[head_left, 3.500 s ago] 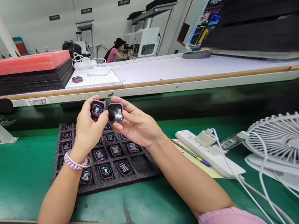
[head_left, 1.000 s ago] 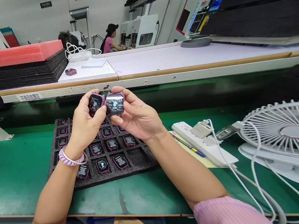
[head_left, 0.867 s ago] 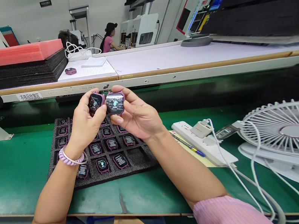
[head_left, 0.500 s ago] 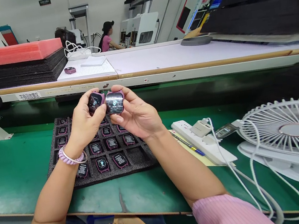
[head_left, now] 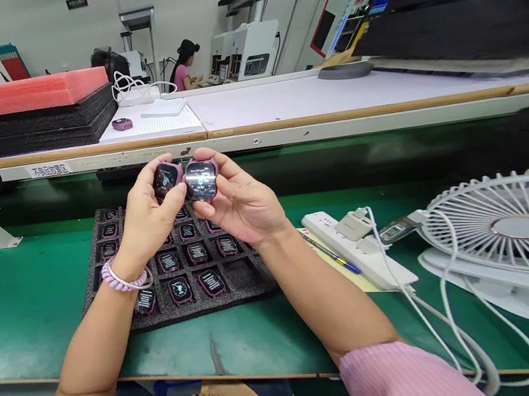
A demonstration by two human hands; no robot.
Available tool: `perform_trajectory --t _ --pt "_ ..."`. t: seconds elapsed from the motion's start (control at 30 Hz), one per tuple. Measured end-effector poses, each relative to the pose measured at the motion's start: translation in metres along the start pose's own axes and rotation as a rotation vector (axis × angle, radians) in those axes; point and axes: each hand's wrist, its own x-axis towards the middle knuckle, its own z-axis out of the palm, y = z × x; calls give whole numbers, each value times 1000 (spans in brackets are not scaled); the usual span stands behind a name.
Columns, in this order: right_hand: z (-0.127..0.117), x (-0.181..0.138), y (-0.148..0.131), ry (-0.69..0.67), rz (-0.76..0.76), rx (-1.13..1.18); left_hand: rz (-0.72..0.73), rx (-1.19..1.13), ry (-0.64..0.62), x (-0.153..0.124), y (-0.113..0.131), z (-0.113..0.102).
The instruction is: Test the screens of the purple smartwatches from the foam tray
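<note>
Between the thumb and fingers of my left hand [head_left: 148,214] is a purple smartwatch body [head_left: 167,179], its lit screen tilted towards me. My right hand [head_left: 245,204] grips another purple smartwatch body [head_left: 201,180] by its edges, screen lit and showing a dial. The two watches are side by side, very close, and my left thumb tip lies at the border between them. Below my hands, a black foam tray [head_left: 173,316] holds rows of similar watches in square pockets. Its front right pocket [head_left: 243,274] is bare. My forearms cover parts of the tray.
To the right are a white power strip [head_left: 354,250], a pen [head_left: 332,253] on yellow paper, cables and a white fan [head_left: 518,230]. Behind runs a raised shelf [head_left: 279,104] with stacked foam [head_left: 14,98] and another watch [head_left: 122,124]. Two people sit farther back.
The picture has shifted slightly. Both hands keep their hold on the watches, and the right watch's screen shows a changed display or reflection. A person behind has drawn their arm in.
</note>
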Motion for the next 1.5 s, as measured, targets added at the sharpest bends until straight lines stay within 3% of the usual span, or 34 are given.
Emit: perform_trajectory --t 0.23,0.5,0.73,0.83,1.1,1.5 --pt "-1 1 3 -43 -42 42 -57 -74 5 1 -3 1" --pt "-17 8 3 24 111 43 -452 -439 13 13 -8 -1" --pt "-18 10 1 78 97 71 -511 -538 -6 9 13 -3" --pt "-15 10 0 81 99 63 -498 -501 -22 7 19 -4" --pt "-11 7 -2 62 66 -18 -302 -348 -96 5 15 -7" --pt "-11 5 -2 33 9 -63 -225 -334 -107 5 15 -6"
